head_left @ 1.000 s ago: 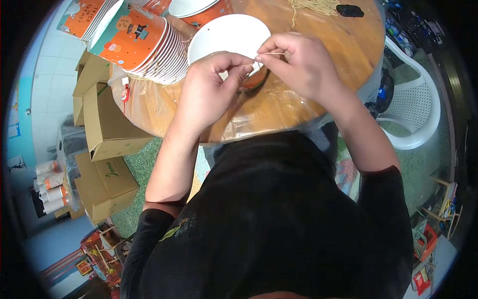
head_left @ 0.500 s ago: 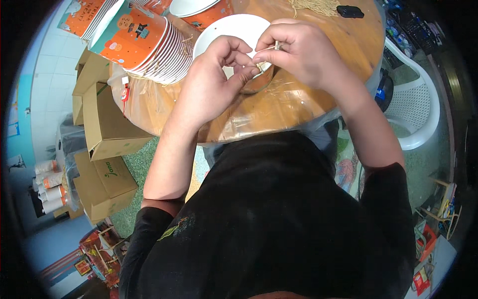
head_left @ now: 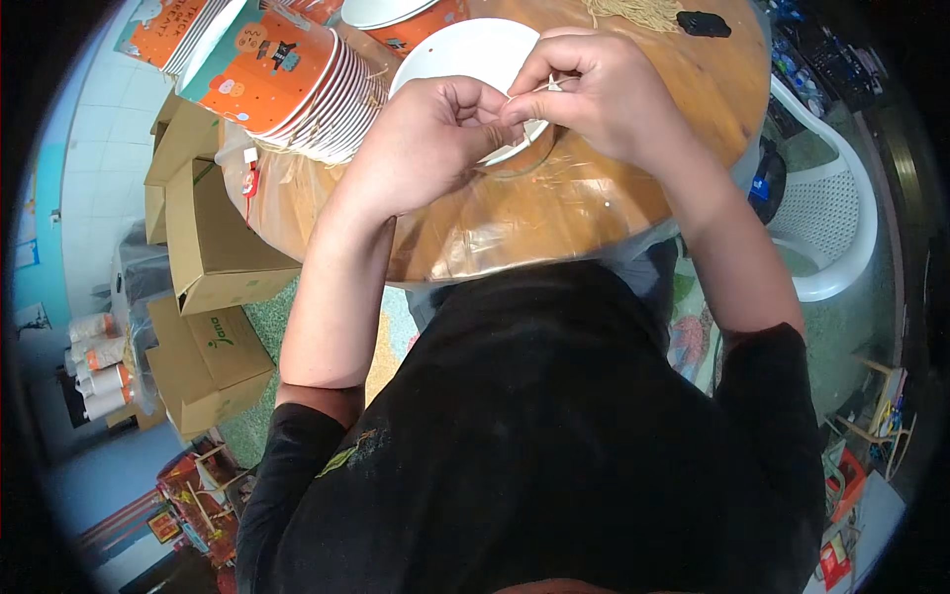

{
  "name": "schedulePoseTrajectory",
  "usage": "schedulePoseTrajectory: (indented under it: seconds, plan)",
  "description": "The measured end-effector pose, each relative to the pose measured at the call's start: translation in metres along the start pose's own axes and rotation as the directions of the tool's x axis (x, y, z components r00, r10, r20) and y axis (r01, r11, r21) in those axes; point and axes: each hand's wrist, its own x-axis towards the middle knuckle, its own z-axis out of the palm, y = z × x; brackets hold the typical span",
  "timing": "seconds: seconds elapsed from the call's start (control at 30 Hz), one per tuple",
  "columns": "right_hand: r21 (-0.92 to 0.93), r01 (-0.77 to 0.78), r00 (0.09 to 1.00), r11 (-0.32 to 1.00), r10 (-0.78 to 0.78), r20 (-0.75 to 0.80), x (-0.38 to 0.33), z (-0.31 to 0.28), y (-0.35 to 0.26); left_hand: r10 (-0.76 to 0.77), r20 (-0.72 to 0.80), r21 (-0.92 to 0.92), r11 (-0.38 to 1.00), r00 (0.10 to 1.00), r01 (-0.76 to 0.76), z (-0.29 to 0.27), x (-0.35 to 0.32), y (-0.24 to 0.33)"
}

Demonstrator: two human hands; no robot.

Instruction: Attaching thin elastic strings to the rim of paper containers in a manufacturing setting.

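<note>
A white-lined paper bucket (head_left: 463,54) lies tipped on the table under both my hands, its open mouth partly hidden by them. Above its near rim my left hand (head_left: 416,144) is closed, thumb and forefinger pinched. My right hand (head_left: 606,97) is closed as well, its fingertips meeting the left ones. Between them runs a thin tan cord (head_left: 562,81), a short bit of which shows at the right fingers. The rest of the cord is hidden by my fingers.
Left of my hands lies a stack of orange printed paper buckets (head_left: 272,74), with more behind. A bundle of tan cords (head_left: 638,12) and a black object (head_left: 704,24) lie at the far side. Cardboard boxes (head_left: 223,247) stand left; a white plastic chair (head_left: 826,208) stands right.
My left hand has turned over slightly, its fingers closing closer to the right fingertips. The right hand stays almost in place, still pinching. The bucket has barely shifted.
</note>
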Motion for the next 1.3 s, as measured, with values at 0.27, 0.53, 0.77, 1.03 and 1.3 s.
schedulePoseTrajectory:
  seconds: [0.27,0.53,0.77,1.03,1.3]
  plan:
    - [-0.432,0.055,0.654,0.9,-0.359,-0.666,-0.024,0.025,0.01,0.034,0.021,-0.116,0.993,0.999,-0.031,0.003,0.007,-0.006]
    - [-0.265,0.161,0.816,0.951,-0.279,-0.506,-0.063,0.058,-0.002,0.069,0.011,-0.144,0.987,0.998,-0.067,0.005,0.008,-0.006]
    - [-0.2,0.07,0.874,0.977,-0.157,-0.461,-0.058,0.054,-0.01,0.044,0.021,-0.11,0.993,0.999,-0.041,0.005,0.009,-0.006]
    - [-0.016,-0.145,0.937,0.989,0.132,-0.322,-0.052,0.04,-0.02,0.089,0.02,-0.032,0.996,0.996,-0.088,0.007,0.008,-0.003]
    - [0.221,-0.266,0.929,0.938,0.311,-0.203,-0.054,0.033,-0.015,0.348,-0.124,0.076,0.937,0.929,-0.34,0.02,0.003,-0.01]
